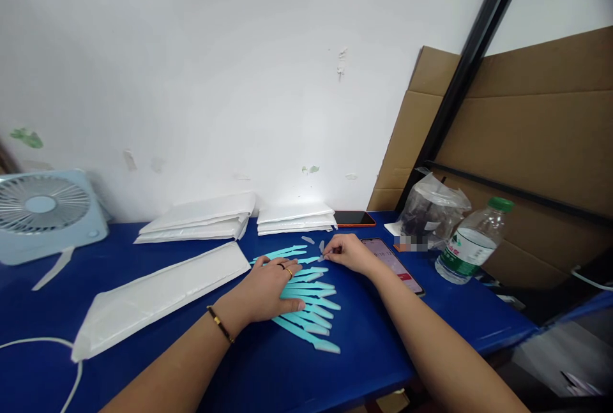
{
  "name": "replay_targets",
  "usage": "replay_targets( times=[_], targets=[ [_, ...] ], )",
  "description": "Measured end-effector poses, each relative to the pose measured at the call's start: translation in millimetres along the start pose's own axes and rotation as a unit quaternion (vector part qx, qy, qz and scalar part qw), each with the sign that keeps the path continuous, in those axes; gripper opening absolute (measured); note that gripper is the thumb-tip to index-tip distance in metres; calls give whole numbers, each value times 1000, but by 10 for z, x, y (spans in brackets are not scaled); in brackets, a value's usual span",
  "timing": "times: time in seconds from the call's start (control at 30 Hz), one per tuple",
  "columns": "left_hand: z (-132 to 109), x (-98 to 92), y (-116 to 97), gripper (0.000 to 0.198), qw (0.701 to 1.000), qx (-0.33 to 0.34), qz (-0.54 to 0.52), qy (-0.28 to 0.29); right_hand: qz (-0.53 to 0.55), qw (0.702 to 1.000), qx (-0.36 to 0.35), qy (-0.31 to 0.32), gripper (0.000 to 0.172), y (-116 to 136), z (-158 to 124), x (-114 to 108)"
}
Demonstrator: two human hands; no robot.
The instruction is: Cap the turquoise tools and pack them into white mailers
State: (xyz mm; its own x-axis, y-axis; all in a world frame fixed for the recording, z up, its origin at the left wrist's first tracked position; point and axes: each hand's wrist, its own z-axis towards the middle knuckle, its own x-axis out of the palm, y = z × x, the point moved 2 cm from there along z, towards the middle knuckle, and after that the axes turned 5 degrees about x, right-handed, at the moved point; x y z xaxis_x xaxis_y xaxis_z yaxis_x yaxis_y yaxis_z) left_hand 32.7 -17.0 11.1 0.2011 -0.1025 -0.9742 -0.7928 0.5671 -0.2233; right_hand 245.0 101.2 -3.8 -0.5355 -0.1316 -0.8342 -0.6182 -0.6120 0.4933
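Note:
Turquoise eyebrow razors [325,342] lie fanned out on the blue table, their blade ends pointing right. My left hand [268,288] rests spread over their handles, pressing them to the table, with rings on a finger. At the tip of one upper razor, my right hand [348,253] pinches a small translucent piece that looks like a blade cap [321,258]; whether it sits on the blade cannot be made out. Another loose translucent cap [308,240] lies just beyond the razors.
White padded packets [163,292] lie left of the razors, with stacked white packets [295,216] by the wall. A light-blue fan [48,215] stands far left. On the right are a lit phone [390,263], a dark phone [355,218], a bagged cup [428,209] and a green-capped bottle [474,244].

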Motion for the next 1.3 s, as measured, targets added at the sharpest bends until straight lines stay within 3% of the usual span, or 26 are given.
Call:
replay_targets(
  times=[0.33,0.5,0.57,0.67,0.73,0.83,0.97,1.17,1.3],
  targets=[
    [5,-6,10,70,999,2,-32,11,28,999,-11,13,11,-30,32,57],
    [-11,-74,-70,74,997,5,-68,32,64,994,-33,86,12,82,-24,53],
    [-19,-97,-87,75,996,7,-82,36,58,995,-27,71,12,62,-24,39],
    [-18,-104,-58,72,997,1,-69,19,18,999,-27,-15,18,-41,11,-4],
    [-11,-90,-7,72,999,-24,-34,2,-19,998,-46,-41,25,-105,41,-19],
    [-3,-53,56,74,998,-56,2,3,-40,997,-71,-15,22,-143,67,-20],
    [0,-18,48,73,999,-38,-3,11,-17,999,-42,6,11,-130,56,-26],
    [7,-6,1,73,1000,-22,-9,17,12,999,27,24,15,-141,47,-6],
    [7,-14,-1,73,999,-21,-13,20,22,1000,18,14,16,-105,60,14]
  ],
)
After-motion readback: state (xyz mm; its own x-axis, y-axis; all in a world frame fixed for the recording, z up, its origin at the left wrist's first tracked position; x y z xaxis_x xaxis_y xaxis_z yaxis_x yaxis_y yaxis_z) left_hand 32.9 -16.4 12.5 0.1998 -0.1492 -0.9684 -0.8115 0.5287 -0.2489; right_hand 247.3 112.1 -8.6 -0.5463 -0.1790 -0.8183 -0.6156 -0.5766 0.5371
